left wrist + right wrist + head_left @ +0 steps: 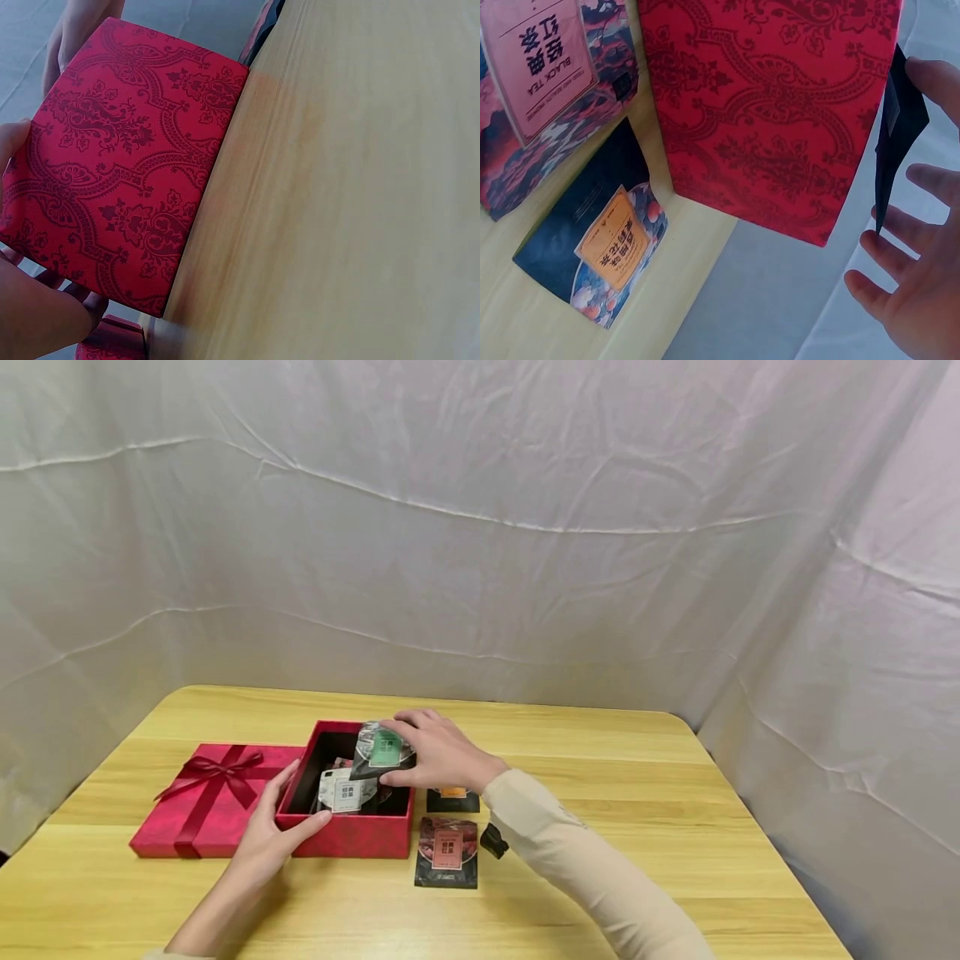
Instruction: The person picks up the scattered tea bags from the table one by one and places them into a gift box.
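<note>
My right hand (442, 752) grips a green-labelled tea sachet (382, 756) over the open red gift box (348, 842), thumb at its lower edge and fingers at its upper part. From the right wrist, the dark sachet (904, 124) shows nearly edge-on beside the box's patterned wall (765, 112). My left hand (273, 835) holds the box at its near left corner, thumb on the front rim and fingers along the left side. Inside lies a white-labelled sachet (347, 795), with other sachets partly hidden around it.
Left of the box is its red lid (217, 802) with a ribbon bow. To the right, a red-labelled sachet (447, 852) lies on the wooden table (600, 777), and an orange-labelled sachet (604, 244) lies beyond it, partly hidden by my right arm in the head view.
</note>
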{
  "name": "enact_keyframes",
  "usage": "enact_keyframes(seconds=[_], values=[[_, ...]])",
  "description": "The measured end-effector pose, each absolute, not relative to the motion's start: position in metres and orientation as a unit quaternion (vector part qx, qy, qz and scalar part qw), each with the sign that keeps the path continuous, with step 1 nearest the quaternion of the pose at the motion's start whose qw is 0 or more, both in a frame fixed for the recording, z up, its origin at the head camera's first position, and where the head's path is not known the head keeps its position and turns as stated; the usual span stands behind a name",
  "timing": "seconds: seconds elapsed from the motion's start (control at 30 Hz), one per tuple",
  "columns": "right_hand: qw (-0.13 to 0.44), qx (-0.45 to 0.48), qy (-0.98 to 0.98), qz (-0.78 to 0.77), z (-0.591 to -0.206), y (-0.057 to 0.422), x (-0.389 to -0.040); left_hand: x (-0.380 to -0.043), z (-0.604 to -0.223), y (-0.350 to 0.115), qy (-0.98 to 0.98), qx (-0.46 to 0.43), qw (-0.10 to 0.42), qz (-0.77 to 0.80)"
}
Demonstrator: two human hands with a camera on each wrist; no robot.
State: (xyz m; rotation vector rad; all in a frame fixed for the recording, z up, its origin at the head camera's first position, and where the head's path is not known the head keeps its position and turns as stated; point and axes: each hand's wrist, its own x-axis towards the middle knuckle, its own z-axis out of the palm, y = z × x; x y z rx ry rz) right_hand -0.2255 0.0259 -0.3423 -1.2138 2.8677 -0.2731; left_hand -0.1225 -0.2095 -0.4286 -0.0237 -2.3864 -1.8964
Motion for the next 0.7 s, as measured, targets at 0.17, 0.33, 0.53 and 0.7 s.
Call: enact_keyframes(seconds=[0.17,0.33,0.53,0.7], values=[[0.011,-0.381,0.92,-0.087,-0.34,0.018,-0.224,-0.122,-0.429,-0.209,-0.779,-0.013,0.052,-0.625],[0.011,-0.385,0.919,-0.081,-0.337,0.009,-0.222,-0.122,-0.428,-0.209,-0.782,-0.015,0.051,-0.622],[0.019,-0.384,0.921,-0.066,-0.338,0.001,-0.222,-0.124,-0.428,-0.208,-0.782,-0.009,0.042,-0.622],[0.021,-0.382,0.922,-0.055,-0.34,-0.004,-0.224,-0.125,-0.428,-0.208,-0.781,-0.01,0.044,-0.623]])
